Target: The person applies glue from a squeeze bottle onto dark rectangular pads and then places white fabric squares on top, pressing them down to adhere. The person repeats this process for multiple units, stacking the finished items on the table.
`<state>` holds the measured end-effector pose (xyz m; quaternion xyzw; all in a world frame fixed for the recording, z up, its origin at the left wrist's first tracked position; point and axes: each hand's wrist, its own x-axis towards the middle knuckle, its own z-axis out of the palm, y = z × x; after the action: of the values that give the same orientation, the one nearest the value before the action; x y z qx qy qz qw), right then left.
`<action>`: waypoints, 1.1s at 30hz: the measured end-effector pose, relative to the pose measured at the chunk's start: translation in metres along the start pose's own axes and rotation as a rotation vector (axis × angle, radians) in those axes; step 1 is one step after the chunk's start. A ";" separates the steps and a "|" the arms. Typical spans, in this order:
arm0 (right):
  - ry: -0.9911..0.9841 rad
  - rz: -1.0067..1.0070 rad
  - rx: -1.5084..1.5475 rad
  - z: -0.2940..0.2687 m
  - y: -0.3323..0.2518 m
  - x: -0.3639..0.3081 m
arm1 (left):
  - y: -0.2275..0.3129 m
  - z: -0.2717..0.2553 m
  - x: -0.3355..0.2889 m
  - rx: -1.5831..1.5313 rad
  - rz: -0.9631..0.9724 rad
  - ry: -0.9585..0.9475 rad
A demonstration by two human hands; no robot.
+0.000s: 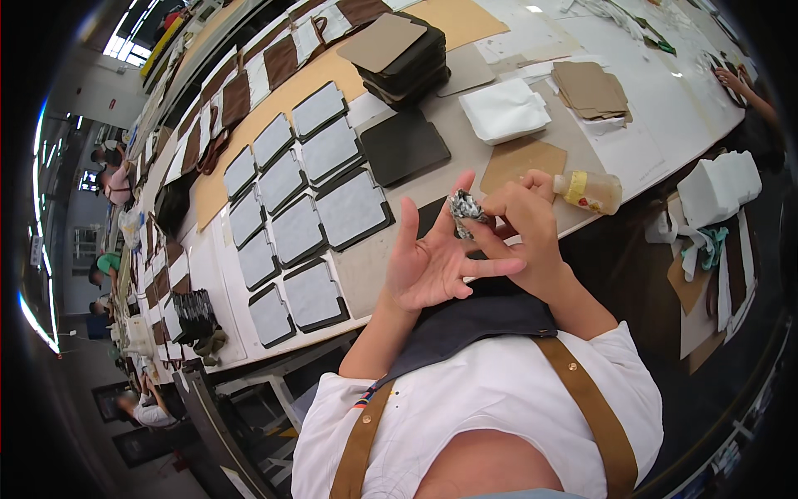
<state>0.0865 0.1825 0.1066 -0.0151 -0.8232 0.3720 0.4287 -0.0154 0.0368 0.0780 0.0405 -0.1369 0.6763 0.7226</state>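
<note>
My left hand (428, 264) is held up over the table edge, palm toward me and fingers spread. My right hand (522, 226) meets it from the right and pinches a small crumpled silvery black-and-white wrapper (465, 208) against the left fingertips. A small clear bottle (592, 191) with a yellow label lies on the table edge just right of my right hand. Rows of grey padded panels (353, 208) with dark borders lie on the table to the left of my hands.
A dark square piece (403, 145), a tan sheet (524, 160), a folded white cloth (503, 110), brown card pieces (590, 87) and a stack of dark pieces (403, 54) lie further back. Another person's hand (733, 80) works at the far right. White wadding (719, 187) sits lower right.
</note>
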 end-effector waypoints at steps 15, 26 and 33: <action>0.327 0.504 0.331 -0.040 0.048 0.004 | -0.001 -0.001 0.002 -0.033 -0.049 -0.072; 0.267 0.766 0.992 -0.060 0.075 -0.021 | 0.008 -0.019 -0.007 0.157 0.206 0.324; 0.123 0.686 1.216 -0.067 0.078 -0.022 | 0.008 -0.016 -0.008 0.172 0.213 0.234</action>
<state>0.1257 0.2715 0.0666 -0.0528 -0.3921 0.8793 0.2653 -0.0214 0.0338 0.0596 0.0084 0.0029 0.7584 0.6517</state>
